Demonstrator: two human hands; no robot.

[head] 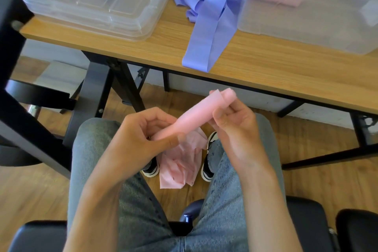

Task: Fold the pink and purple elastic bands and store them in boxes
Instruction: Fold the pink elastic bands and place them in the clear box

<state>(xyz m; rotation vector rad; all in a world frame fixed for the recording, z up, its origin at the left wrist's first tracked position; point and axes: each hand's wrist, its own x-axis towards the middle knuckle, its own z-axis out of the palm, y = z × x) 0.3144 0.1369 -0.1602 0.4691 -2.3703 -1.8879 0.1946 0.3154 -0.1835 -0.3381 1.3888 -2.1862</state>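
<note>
The pink elastic band (196, 114) is up in the air over the person's lap, a flat length of it stretched on a slant between both hands, while the loose rest of it hangs down in a crumpled bunch between the knees, near the shoes (208, 157) on the wooden floor (30, 190). The right hand (235, 127) holds the upper end, fingers curled shut around the band where it is folded over on itself, the doubled tip sticking out past the fingertips. The left hand (141, 135) has the lower end, thumb and curled fingers pinched closed on it; how the band runs inside that palm is hidden. Both forearms come up from the bottom edge, bare, angled inward. Beyond the hands, on the wooden bench (266, 63), the purple elastic band (206, 26) lies in a loose tangle with one flat end reaching almost to the front edge. Just to its right stands a clear plastic box (306, 26) cut off by the edge of view, with something pink and blurred showing through its wall. To the left of the purple band sits a flat clear case (92, 4) with a dark handle, its contents hard to make out. The person sits in jeans on a black chair (306, 221).
</note>
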